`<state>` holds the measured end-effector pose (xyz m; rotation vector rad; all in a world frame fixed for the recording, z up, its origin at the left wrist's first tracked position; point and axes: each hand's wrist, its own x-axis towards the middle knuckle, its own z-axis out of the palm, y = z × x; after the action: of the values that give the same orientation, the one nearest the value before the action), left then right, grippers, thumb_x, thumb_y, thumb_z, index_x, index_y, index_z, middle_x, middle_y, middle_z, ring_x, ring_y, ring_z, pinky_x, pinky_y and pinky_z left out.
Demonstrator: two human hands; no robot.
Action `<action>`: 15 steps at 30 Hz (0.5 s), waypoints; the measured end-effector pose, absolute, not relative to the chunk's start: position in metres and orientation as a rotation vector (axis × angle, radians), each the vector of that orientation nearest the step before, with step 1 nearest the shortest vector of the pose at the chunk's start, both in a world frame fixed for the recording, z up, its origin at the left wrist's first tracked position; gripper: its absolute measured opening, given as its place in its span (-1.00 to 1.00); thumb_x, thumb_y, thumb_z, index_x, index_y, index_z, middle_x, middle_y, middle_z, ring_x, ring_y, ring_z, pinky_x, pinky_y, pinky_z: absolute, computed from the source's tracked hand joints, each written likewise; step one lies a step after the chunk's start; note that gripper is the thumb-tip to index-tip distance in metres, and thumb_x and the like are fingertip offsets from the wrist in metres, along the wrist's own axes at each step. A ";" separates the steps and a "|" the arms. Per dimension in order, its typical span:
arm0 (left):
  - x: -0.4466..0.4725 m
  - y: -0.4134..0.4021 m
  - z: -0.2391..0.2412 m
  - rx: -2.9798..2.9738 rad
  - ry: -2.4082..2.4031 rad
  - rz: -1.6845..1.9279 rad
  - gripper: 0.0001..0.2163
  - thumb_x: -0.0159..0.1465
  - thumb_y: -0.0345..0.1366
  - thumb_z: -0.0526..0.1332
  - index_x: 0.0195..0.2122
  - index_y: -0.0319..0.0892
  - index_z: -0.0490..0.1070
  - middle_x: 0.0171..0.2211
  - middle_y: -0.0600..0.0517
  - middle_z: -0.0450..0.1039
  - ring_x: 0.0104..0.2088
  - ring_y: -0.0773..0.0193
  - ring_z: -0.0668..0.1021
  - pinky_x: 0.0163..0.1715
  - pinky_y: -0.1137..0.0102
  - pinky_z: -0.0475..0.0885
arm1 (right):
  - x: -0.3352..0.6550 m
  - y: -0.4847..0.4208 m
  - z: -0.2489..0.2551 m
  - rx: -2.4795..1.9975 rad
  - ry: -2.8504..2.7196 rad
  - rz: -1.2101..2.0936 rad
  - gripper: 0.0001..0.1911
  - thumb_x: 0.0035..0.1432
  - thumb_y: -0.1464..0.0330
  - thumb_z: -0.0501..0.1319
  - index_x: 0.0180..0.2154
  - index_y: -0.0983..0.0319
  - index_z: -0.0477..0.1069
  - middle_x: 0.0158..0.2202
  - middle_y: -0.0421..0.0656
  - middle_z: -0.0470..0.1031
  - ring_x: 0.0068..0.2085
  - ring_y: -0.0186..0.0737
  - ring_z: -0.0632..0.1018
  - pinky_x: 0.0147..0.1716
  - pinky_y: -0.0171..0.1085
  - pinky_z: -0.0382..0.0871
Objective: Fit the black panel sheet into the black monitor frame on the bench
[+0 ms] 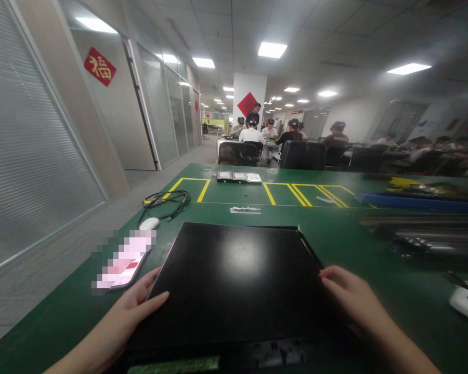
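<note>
A large flat black panel with a shiny, light-reflecting top lies in front of me, above the green table. My left hand is closed on its left edge, thumb on the top face and fingers at the side. At the right edge, my right hand grips with thumb and fingertips pressed together. A dark frame edge shows along the panel's right side and near end. What lies under the panel is mostly hidden.
A phone, a white mouse and a coiled black cable lie left. Several hard drives sit at the far edge of the green table. A blue tray and metal parts are right. People sit beyond.
</note>
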<state>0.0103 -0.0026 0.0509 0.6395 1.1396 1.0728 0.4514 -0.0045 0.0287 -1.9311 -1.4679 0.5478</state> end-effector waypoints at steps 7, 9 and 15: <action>0.009 -0.002 0.049 0.635 1.143 1.071 -0.22 0.00 -0.34 0.47 0.24 -0.03 0.19 0.16 -0.09 0.46 0.07 -0.13 0.51 0.04 0.15 0.48 | 0.451 -0.005 0.033 -1.951 -1.509 0.553 -0.72 0.01 0.14 0.15 -0.36 0.12 0.55 -0.48 -0.20 0.53 -0.45 -0.18 0.49 -0.43 -0.26 0.32; 0.008 -0.002 0.048 0.639 1.140 1.063 -0.21 0.00 -0.32 0.47 0.25 0.00 0.18 0.18 -0.07 0.44 0.06 -0.12 0.52 0.03 0.16 0.48 | 0.452 -0.004 0.033 -1.949 -1.505 0.549 -0.71 0.01 0.13 0.15 -0.35 0.12 0.55 -0.48 -0.20 0.53 -0.44 -0.18 0.49 -0.44 -0.27 0.32; 0.005 0.001 0.044 0.648 1.157 1.083 -0.17 0.01 -0.31 0.47 0.29 -0.06 0.13 0.17 -0.09 0.44 0.12 -0.07 0.47 0.07 0.23 0.44 | 0.451 -0.004 0.031 -1.935 -1.482 0.556 -0.71 -0.01 0.13 0.15 -0.36 0.13 0.55 -0.49 -0.19 0.53 -0.46 -0.19 0.48 -0.45 -0.27 0.32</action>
<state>0.0054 0.0010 0.0435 0.6480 1.1569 1.0829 0.4514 -0.0044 0.0305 -1.9352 -1.4819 0.5561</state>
